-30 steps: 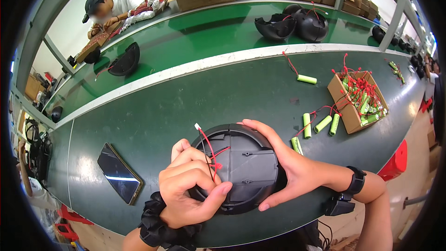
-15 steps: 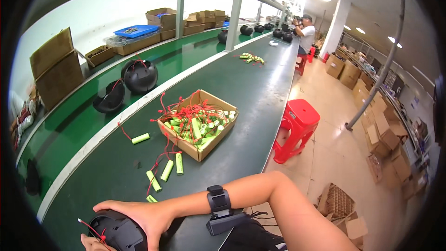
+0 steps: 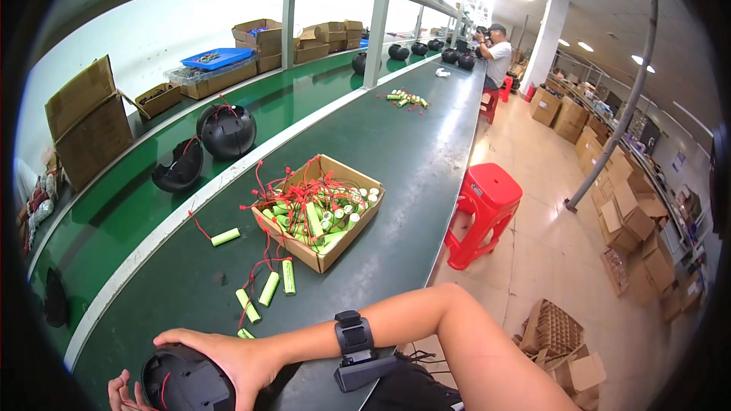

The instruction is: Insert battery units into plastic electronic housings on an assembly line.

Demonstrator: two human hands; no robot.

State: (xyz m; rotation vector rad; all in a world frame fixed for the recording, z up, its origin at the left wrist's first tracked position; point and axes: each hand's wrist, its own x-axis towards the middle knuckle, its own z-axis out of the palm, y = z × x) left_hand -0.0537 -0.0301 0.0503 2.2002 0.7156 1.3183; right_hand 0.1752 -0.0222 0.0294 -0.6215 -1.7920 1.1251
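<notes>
At the lower left, my right hand (image 3: pixel 240 365) grips a round black plastic shell (image 3: pixel 190 380) by its rim, thumb and fingers spread around it. A thin red wire (image 3: pixel 165 390) runs inside the shell. My left hand (image 3: pixel 126 393) is beside the shell's left edge, fingers apart and slightly bent, the palm cut off by the frame. Several green cylindrical batteries (image 3: pixel 268 289) with red leads lie on the dark green belt beyond my right hand. Past them, a cardboard box (image 3: pixel 335 253) is heaped with such batteries.
Across a pale rail stand a black sphere (image 3: pixel 228 133) and an open black half shell (image 3: pixel 179 167) on a second green belt. More batteries (image 3: pixel 407 99) lie farther along. Right of the belt is a red stool (image 3: pixel 487 213). A person (image 3: pixel 499 57) works at the far end.
My left fingers have moved up and left, away from the shell's lower rim. The red wire's white-tipped end no longer shows above the shell. My right hand keeps its grip.
</notes>
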